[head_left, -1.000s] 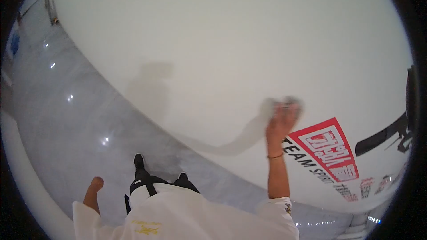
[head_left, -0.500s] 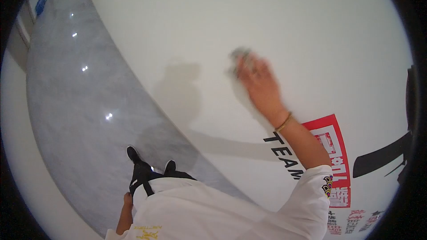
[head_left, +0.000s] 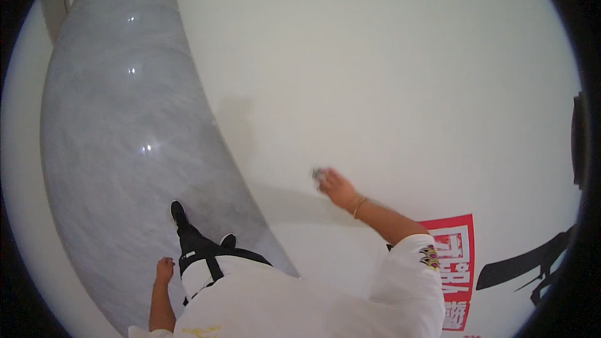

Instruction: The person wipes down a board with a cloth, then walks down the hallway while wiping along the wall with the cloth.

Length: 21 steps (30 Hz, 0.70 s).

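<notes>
My right hand [head_left: 339, 189] is stretched out at the white wall [head_left: 388, 106], its fingers closed on a small grey-green object [head_left: 318, 174]. Motion blurs this object, and its kind cannot be made out. Whether it touches the wall at this instant is hard to tell. A thin yellowish band circles the right wrist. Low at my side, away from the wall, my left hand [head_left: 164, 269] hangs over the floor with its fingers curled in. A tiny dark spot shows by those fingers, too small to name.
The grey, shiny floor [head_left: 119, 112] runs along the wall's base, with a second wall on the left. Red and white lettering [head_left: 457, 256] and a black painted shape [head_left: 519, 267] mark the wall at the right. A dark object [head_left: 580, 141] sits at the right edge.
My right hand has come down and slightly left with the grey-green object. My left hand shows more fully beside my body. The view has shifted along the wall, and my feet have stepped.
</notes>
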### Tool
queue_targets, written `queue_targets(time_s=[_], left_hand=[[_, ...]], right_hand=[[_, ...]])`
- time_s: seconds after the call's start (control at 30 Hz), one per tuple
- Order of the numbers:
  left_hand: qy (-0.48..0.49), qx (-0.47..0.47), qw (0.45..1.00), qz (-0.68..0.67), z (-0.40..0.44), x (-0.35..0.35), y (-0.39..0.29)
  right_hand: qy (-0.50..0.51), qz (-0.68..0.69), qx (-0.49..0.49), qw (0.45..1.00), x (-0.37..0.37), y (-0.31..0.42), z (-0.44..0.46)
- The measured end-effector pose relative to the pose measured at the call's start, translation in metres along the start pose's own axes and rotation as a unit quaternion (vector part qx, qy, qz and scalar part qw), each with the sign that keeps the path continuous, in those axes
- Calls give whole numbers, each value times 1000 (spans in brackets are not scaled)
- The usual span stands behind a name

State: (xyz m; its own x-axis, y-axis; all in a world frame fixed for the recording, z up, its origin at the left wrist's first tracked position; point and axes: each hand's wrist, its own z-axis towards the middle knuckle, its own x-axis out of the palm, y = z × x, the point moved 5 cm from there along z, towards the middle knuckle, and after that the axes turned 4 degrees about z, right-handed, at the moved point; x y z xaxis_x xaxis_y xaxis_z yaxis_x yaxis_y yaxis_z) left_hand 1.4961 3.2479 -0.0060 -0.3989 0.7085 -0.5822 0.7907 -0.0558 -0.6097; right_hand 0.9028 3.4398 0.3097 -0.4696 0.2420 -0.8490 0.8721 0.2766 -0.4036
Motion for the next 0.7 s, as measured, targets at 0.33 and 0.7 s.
queue_targets(time_s=[0.33,0.7], left_hand=[[3,100,955,279,74,11,110],[-20,-61,997,-31,67,-41,90]], right_hand=[[-307,-203,388,845,-287,-192,95],[56,169,144,973,-18,-72,111]])
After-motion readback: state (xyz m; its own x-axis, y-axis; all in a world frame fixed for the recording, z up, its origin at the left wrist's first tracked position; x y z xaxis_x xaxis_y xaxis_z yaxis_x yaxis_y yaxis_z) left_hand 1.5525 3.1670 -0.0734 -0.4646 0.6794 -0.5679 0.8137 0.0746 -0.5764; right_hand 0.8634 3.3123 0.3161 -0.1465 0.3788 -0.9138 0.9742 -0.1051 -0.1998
